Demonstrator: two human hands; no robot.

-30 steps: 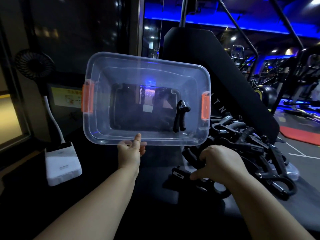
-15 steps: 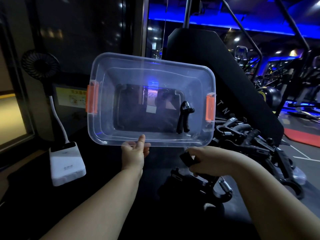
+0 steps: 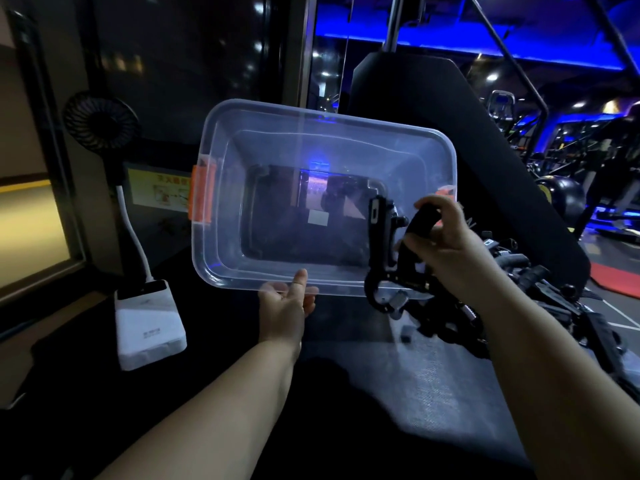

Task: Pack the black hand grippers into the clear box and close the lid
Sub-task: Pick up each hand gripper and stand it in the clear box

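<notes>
Black hand gripper (image 3: 377,233) is clenched by one foam handle in the right hand (image 3: 446,244), fingers curled round it, at the mouth of the clear box (image 3: 311,147). Thumb over the edge, the left hand (image 3: 287,306) grasps the box's near rim, the box tilted with its opening toward the person (its contents I cannot tell). A pile of grippers (image 3: 540,282) lies on the desk (image 3: 433,393) beyond the right hand.

Clear box (image 3: 311,143) tilted (mouth toward viewer); black gripper (image 3: 380,242) at right rim
</notes>
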